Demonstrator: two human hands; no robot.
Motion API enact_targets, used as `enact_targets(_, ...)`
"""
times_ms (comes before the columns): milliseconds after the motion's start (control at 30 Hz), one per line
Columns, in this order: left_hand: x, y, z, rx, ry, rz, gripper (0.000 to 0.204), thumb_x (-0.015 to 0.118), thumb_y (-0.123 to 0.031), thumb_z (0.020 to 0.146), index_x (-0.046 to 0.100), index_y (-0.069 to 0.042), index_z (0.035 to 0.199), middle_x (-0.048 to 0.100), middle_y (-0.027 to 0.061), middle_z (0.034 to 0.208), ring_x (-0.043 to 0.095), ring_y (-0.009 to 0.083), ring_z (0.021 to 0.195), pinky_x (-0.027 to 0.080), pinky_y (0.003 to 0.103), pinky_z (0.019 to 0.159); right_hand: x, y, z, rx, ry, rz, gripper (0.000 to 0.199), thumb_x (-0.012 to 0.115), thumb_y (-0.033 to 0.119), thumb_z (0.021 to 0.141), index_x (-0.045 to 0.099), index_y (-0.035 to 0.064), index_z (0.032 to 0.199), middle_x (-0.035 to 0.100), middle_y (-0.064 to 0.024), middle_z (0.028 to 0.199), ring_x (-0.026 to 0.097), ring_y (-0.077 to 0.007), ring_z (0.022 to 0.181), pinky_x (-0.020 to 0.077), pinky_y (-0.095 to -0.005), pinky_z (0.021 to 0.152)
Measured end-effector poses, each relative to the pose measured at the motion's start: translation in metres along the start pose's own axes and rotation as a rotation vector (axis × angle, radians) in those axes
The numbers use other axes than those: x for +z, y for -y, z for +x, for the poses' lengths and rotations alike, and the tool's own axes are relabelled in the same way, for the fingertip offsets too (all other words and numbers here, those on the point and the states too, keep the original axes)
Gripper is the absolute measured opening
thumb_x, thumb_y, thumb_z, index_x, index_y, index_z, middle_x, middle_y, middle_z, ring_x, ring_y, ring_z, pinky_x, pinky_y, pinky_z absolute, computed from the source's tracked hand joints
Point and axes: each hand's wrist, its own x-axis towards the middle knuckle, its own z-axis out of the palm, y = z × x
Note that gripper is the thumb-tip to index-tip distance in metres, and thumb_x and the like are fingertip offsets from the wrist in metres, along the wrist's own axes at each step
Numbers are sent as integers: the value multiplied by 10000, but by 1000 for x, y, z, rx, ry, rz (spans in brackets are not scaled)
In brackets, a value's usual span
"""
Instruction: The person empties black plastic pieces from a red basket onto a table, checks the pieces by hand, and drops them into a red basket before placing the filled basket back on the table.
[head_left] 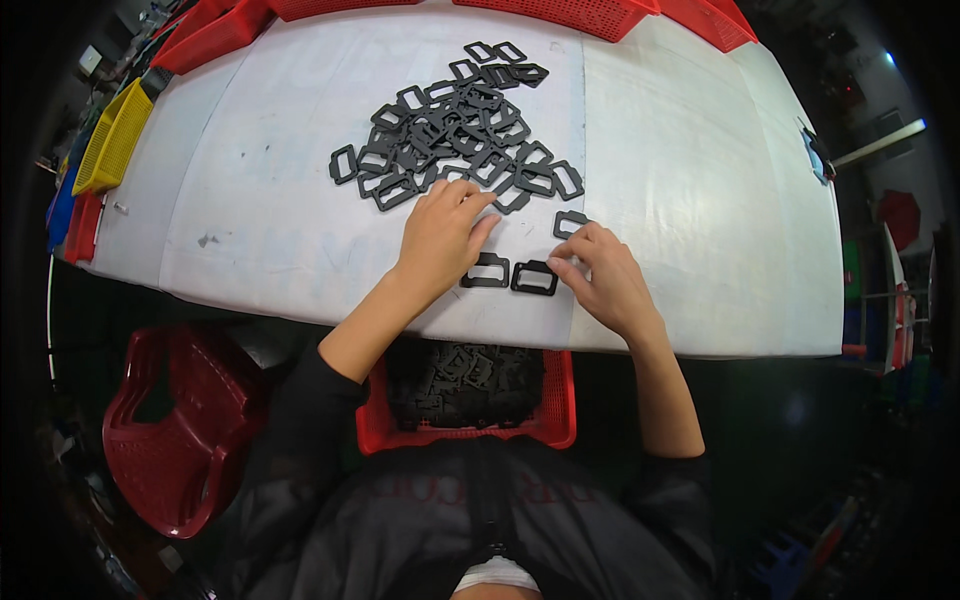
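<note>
Hands work at the near edge of a white worktop (700, 200), both close to a heap of black plastic frames (455, 135) that serves as the landmark. The left hand (440, 235) lies flat at the near side of the heap, fingers stretched forward and loosely spread so that their tips touch the nearest frames; it grips nothing that can be seen. Just nearer than the heap, right of that hand, two single frames lie side by side flat on the worktop: the left frame (486, 271) partly tucked under the left hand's edge, the right frame (535, 278) just beside it. The right hand (600, 275) sits nearer than the heap and to its right, fingers curled narrow, their tips pinching the right end of the right frame. Another lone frame (570, 222) lies between that hand and the heap. Nearer than the heap, below the worktop's edge, a red basket (470, 430) on the person's lap holds more black frames. Far left of the heap stands a yellow basket (115, 140).
</note>
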Motion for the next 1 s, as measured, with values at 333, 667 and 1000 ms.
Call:
enact_targets(333,35,-4,8,164,79,305,335,645,-184,853,584,-21,1139,581,84,961,535,245,926,452,347,794,18,-46,1,-314,-279,-352,342,716,184,791,653,60,1103,631,-26,981,568,-202,894,447,-332,727)
enact_targets(667,4,0,14,-70,293,-155,184,648,-100,841,684,-60,1017,655,102,967,591,278,883,489,372,772,5,-41,18,-25,-58,-33,319,687,217,837,636,52,1105,610,-70,957,585,-257,909,464,-371,763)
enact_targets(1000,51,4,59,277,174,183,469,709,-276,798,597,-83,1211,578,46,1200,495,244,1056,427,378,861,17,-56,61,64,-108,-132,597,778,316,746,592,39,1240,552,-88,1146,521,-272,1068,495,-375,849)
